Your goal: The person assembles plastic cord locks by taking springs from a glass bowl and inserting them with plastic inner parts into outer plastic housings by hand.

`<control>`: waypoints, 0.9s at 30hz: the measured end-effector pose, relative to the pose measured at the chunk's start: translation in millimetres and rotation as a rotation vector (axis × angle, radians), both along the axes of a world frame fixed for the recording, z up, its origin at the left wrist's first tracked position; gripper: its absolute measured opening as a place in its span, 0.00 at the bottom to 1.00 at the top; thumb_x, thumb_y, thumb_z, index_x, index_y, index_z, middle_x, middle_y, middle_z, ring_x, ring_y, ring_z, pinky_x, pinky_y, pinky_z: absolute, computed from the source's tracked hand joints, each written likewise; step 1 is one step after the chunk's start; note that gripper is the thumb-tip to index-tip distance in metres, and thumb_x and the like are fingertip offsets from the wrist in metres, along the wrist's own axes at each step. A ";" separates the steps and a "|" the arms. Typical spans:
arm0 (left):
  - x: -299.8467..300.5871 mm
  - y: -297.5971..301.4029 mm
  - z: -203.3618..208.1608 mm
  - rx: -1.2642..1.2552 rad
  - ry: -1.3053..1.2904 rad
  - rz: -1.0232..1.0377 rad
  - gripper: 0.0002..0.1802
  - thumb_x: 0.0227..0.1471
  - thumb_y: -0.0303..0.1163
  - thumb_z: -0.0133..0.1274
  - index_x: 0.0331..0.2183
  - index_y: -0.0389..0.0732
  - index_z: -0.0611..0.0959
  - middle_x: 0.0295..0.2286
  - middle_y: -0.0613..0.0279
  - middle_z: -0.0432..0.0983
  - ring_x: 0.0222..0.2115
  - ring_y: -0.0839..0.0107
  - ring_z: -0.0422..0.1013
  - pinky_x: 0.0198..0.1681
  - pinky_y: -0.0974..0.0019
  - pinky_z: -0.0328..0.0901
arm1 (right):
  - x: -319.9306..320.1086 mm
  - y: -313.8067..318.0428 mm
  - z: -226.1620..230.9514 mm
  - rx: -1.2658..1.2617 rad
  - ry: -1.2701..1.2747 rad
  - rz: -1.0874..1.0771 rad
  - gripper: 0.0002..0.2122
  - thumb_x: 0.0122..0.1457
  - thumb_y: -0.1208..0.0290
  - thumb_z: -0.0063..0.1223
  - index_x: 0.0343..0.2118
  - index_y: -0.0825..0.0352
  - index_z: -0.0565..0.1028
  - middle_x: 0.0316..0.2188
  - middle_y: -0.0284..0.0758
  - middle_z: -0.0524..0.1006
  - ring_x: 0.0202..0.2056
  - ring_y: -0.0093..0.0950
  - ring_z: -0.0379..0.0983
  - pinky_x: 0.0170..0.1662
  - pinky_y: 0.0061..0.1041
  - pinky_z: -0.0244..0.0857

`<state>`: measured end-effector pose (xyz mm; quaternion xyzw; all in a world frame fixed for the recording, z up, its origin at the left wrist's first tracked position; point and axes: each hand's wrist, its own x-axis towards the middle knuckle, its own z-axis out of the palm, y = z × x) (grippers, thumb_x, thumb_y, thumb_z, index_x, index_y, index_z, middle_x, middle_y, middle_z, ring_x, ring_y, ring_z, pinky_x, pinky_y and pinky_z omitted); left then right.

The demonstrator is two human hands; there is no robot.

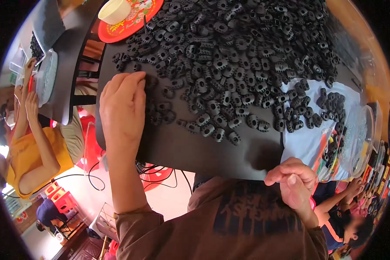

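Note:
A large heap of small black toothed plastic pieces [229, 65], looking like hair claw clips, spreads over the dark table [182, 151]. At the table's left side my left hand [123, 102] is held palm down, thumb and forefinger drawn together. Its fingertips are partly hidden, so what they hold cannot be made out. A few loose black pieces [162, 112] lie just right of it. My right hand [294, 181] is closed near my body at the table's front edge, thumb against curled fingers. Anything inside it is hidden.
A red patterned tray [130, 26] with a cream bowl [114, 11] stands at the back left. On the right, more pieces lie on a pale plastic bag [301, 138] beside a clear container [363, 134]. Other people sit left and lower right. Cables hang below the table.

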<state>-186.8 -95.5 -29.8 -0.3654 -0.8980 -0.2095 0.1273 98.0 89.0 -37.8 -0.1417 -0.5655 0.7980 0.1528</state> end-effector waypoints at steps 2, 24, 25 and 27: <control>1.3 -3.1 0.9 -0.003 -0.016 0.000 0.08 0.48 0.25 0.50 0.33 0.36 0.79 0.30 0.55 0.73 0.33 0.55 0.68 0.38 0.59 0.62 | 0.1 0.6 0.4 0.012 -0.009 0.004 0.11 0.62 0.72 0.42 0.41 0.73 0.72 0.28 0.43 0.75 0.31 0.32 0.74 0.37 0.28 0.69; 10.4 -5.1 4.5 1.010 -0.969 0.180 0.08 0.54 0.25 0.44 0.38 0.36 0.71 0.29 0.66 0.68 0.26 0.79 0.63 0.30 0.78 0.58 | 3.8 5.4 0.0 -0.041 0.014 0.056 0.11 0.59 0.76 0.42 0.42 0.74 0.73 0.30 0.42 0.75 0.33 0.32 0.74 0.41 0.28 0.67; 9.8 -5.5 5.4 0.952 -0.984 0.086 0.07 0.54 0.25 0.43 0.37 0.37 0.73 0.29 0.65 0.69 0.26 0.79 0.63 0.30 0.77 0.58 | 3.8 5.7 -0.3 -0.038 0.005 0.051 0.11 0.59 0.76 0.42 0.42 0.74 0.73 0.30 0.42 0.75 0.33 0.32 0.74 0.41 0.28 0.67; 9.7 -6.2 6.5 0.891 -0.997 -0.008 0.08 0.54 0.25 0.42 0.36 0.37 0.74 0.30 0.65 0.69 0.26 0.79 0.63 0.31 0.76 0.58 | 3.9 6.8 -0.7 -0.024 0.021 0.070 0.11 0.59 0.77 0.42 0.42 0.74 0.73 0.30 0.43 0.75 0.34 0.32 0.74 0.41 0.27 0.67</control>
